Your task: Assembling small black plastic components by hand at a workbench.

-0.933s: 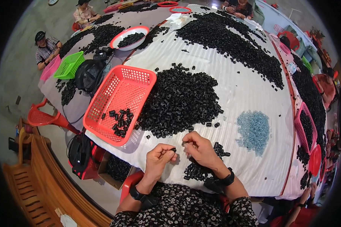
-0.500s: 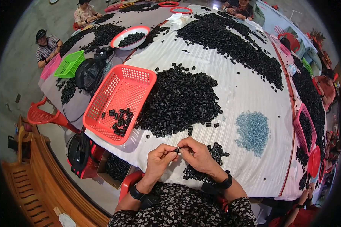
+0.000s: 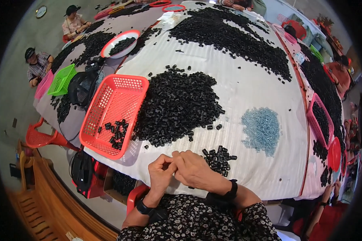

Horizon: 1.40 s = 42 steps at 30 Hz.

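My left hand [image 3: 160, 173] and my right hand [image 3: 194, 170] meet over the near edge of the white-covered table, fingertips pinched together. The right hand's fingers cover whatever lies between them. Just right of my hands is a small cluster of black plastic parts [image 3: 220, 158], partly behind my right hand. Beyond my hands spreads a large heap of the same short black parts [image 3: 175, 106]. To its left a red plastic basket [image 3: 122, 98] holds some loose black parts. A patch of small clear bluish pieces [image 3: 262, 130] lies to the right.
A long spread of black parts [image 3: 233, 36] covers the far table. At left stand a black fan [image 3: 79, 89], a green basket [image 3: 62, 80] and a red-rimmed bowl [image 3: 128, 47]; a pink basket [image 3: 321, 120] stands at right. Other people sit around the tables.
The small black part seen between my fingertips is now hidden. My right hand has shifted left and turned over the left fingertips. The whole view has shifted a little.
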Available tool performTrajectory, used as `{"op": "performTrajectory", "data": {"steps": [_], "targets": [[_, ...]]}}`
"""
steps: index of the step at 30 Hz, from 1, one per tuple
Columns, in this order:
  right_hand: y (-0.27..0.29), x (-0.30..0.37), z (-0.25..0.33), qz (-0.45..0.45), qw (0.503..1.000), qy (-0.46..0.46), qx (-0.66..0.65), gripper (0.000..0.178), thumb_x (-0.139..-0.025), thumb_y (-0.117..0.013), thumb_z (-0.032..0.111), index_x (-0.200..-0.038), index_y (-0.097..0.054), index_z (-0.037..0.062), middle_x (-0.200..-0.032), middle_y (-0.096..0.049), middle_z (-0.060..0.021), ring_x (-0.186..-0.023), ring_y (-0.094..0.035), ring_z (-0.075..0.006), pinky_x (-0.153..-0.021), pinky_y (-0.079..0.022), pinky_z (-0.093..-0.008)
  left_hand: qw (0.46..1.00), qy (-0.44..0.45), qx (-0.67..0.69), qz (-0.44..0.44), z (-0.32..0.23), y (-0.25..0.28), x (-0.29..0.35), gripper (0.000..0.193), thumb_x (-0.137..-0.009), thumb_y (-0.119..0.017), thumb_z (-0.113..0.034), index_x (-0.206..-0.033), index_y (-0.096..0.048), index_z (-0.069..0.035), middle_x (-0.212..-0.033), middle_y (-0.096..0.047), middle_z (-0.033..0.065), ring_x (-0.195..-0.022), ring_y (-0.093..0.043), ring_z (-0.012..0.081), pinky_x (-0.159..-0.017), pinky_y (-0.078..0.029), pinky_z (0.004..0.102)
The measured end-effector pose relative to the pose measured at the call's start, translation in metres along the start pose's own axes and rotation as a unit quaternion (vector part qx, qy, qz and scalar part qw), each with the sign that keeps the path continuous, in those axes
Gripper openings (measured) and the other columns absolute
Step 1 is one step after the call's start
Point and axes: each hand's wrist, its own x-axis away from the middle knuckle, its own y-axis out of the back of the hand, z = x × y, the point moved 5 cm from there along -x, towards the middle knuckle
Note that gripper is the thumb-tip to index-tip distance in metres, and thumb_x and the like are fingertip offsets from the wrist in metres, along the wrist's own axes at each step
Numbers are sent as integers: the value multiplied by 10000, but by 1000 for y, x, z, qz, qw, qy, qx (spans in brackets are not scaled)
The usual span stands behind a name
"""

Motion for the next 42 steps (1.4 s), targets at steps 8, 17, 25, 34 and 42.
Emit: {"op": "performTrajectory", "data": {"steps": [8, 17, 25, 34, 42], "targets": [[-16, 10, -3, -31, 998, -22, 47, 317, -655, -579, 95, -932, -487, -26, -692, -448, -56, -623, -481, -167, -501, -427, -263, 999, 27, 26, -32, 12, -7, 6, 86, -806, -620, 10, -736, -571, 7, -643, -557, -27, -570, -481, 17, -491, -386, 170], [-17, 13, -11, -60, 998, -25, -25, 263, -637, -565, 47, -879, -471, 6, -712, -479, -81, -637, -503, -208, -528, -444, -296, 999, -2, -6, -33, 15, -11, 3, 83, -817, -614, -3, -750, -566, 2, -664, -547, -34, -583, -459, 14, -501, -380, 169], [16, 13, -90, -8, 991, -128, 24, 236, -830, -534, 134, -1012, -540, -16, -981, -558, -191, -949, -541, -345, -803, -456, -393, 996, -36, 25, -77, -13, 33, -18, 166, -850, -545, 1, -999, -619, 5, -785, -612, 39, -654, -571, 97, -613, -464, 220], [35, 47, -176, -98, 952, -259, 131, 245, -775, -502, -23, -1018, -516, 0, -934, -486, -161, -886, -483, -325, -778, -426, -405, 918, -201, -232, -251, -50, 134, -40, 160, -844, -563, -2, -988, -622, 36, -838, -624, 55, -750, -563, 97, -689, -471, 241], [34, 49, -174, -127, 938, -293, 135, 104, -804, -524, 14, -888, -462, 6, -881, -427, -172, -824, -459, -337, -704, -398, -415, 729, -297, -558, -263, -73, 110, -43, 259, -762, -577, 51, -1018, -593, 12, -909, -586, 165, -873, -561, 337, -762, -452, 399]]}}
